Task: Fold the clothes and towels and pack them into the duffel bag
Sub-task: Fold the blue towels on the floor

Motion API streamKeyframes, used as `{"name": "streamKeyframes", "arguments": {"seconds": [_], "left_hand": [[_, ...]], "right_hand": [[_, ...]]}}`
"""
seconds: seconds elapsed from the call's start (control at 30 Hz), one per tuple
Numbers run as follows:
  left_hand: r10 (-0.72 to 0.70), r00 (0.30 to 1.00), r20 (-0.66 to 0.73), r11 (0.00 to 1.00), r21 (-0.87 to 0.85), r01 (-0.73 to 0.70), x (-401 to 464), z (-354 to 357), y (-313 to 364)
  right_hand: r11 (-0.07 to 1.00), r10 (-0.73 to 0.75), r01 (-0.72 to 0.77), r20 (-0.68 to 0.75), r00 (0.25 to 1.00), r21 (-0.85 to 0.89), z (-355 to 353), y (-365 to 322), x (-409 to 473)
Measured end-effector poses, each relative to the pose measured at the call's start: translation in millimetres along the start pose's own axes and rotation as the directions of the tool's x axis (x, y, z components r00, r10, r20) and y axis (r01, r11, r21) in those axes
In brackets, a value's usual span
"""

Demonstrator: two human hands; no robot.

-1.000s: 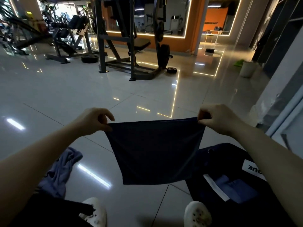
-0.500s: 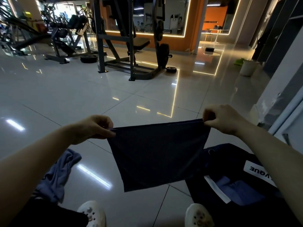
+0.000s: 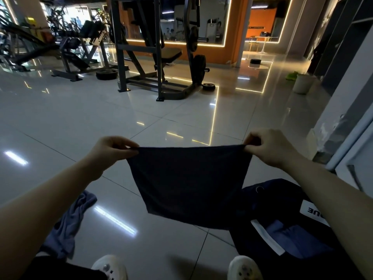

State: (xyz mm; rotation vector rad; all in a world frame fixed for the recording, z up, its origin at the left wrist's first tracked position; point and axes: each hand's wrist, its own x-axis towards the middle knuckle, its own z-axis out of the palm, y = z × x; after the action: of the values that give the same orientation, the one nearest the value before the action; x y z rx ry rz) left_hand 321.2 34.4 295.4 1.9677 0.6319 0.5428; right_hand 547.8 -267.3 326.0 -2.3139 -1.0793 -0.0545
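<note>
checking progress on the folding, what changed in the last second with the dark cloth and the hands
Little changed. Both hands drew slightly further apart, pulling the dark cloth's top edge tauter. The left hand and right hand still pinch its upper corners. The duffel bag and the bluish garment on the floor stayed put.

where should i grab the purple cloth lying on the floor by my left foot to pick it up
Probably take the purple cloth at its far end, the loose lobe nearest the floor's light streak, coming from above. It lies crumpled in a long strip on the tile floor, and its near end runs under the left forearm, so the far end is the exposed part.
</note>
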Motion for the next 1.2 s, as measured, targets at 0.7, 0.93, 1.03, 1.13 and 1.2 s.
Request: {"name": "streamKeyframes", "arguments": {"seconds": [0.7,0.93,1.03,1.13,1.2], "left_hand": [[-0.015,0.974,0.225,0.843,0.527,-0.109,-9,-10,-18],[-0.367,0.779,0.508,0.841,0.54,0.044,-20,-6,-33],[-0.397,0.77,0.499,0.842,0.532,0.089,-10,2,-53],[-0.437,0.784,0.44,0.793,0.6,0.105,2,9,-82],[-0.427,0.791,0.438,0.72,0.694,0.004,14,19,-105]], "right_hand": [[0.933,0.164,-0.263,0.361,0.918,0.244,13,21,-16],[0.892,0.165,-0.398,0.666,0.728,0.214,22,29,-20],[0.865,0.207,-0.466,0.712,0.671,0.187,52,40,-6],[0.894,0.278,-0.446,0.737,0.616,0.036,87,41,12],[0.919,0.296,-0.39,0.751,0.59,-0.055,112,51,28]]}}
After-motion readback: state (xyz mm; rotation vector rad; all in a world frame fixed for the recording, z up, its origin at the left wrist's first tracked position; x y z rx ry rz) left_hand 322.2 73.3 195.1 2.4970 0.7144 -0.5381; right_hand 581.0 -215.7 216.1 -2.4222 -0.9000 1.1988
